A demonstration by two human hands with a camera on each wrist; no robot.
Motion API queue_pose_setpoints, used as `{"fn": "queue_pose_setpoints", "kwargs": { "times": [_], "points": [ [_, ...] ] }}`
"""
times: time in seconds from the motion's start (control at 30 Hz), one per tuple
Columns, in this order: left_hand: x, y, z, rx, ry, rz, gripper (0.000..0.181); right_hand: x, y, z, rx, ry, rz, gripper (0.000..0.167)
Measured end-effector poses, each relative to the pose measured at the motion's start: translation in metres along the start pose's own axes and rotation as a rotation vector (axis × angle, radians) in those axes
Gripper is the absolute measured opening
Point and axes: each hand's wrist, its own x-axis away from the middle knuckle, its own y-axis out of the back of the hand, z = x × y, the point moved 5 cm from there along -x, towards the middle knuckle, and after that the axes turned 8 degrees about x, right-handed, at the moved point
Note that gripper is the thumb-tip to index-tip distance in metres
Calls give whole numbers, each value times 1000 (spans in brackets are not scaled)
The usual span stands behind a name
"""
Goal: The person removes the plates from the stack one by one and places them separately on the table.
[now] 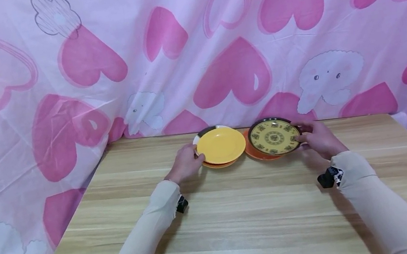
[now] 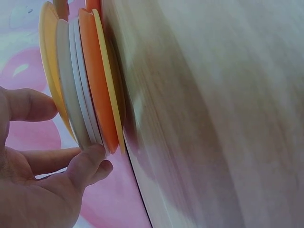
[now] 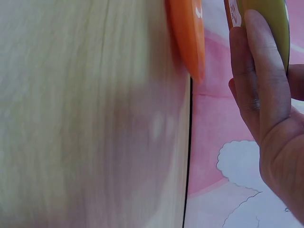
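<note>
Okay, so both hands are busy with plates near the back of the wooden table (image 1: 242, 223), right by the pink heart-print cloth (image 1: 167, 101). Left hand (image 1: 186, 164) has thumb and fingers clamped on the outer rim of a plate stack, which sits just to that hand's right with a yellow plate (image 1: 221, 145) on top. Right hand (image 1: 322, 139) is pinching a patterned plate (image 1: 273, 136) by its right edge, so that one's on the hand's left, overlapping an orange plate (image 1: 262, 156) from above.

Head cam gives you the ring of dark motifs on the patterned plate, plus a white-and-black rim poking out behind the yellow one, but it mostly hides how deep the left pile goes. Left wrist cam sorts that out: under the yellow there's a beige layer (image 2: 71, 85), thin white layers (image 2: 81, 76), an orange layer (image 2: 97, 85), then a second yellow rim (image 2: 114, 90) down by the wood. Right wrist cam shows fingers flat under the patterned plate, thumb mostly cut off, and a clear gap to the orange rim, which the head cam can't really show.
</note>
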Motion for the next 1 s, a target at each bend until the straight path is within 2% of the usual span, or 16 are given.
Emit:
{"fn": "queue_pose_setpoints", "kwargs": {
  "times": [0.2, 0.47, 0.7, 1.0],
  "points": [
    [1, -1, 2, 3, 29, 2, 14, -2, 2, -9, 17, -25, 3, 61],
    [1, 0, -2, -15, 1, 3, 15, -3, 6, -20, -32, -41, -8, 64],
    [1, 1, -2, -3, 20, 13, 15, -1, 8, -27, -57, -64, -30, 66],
    [1, 0, -2, -11, 14, 13, 17, 2, 14, -36, -47, -91, -37, 64]
  ]
}}
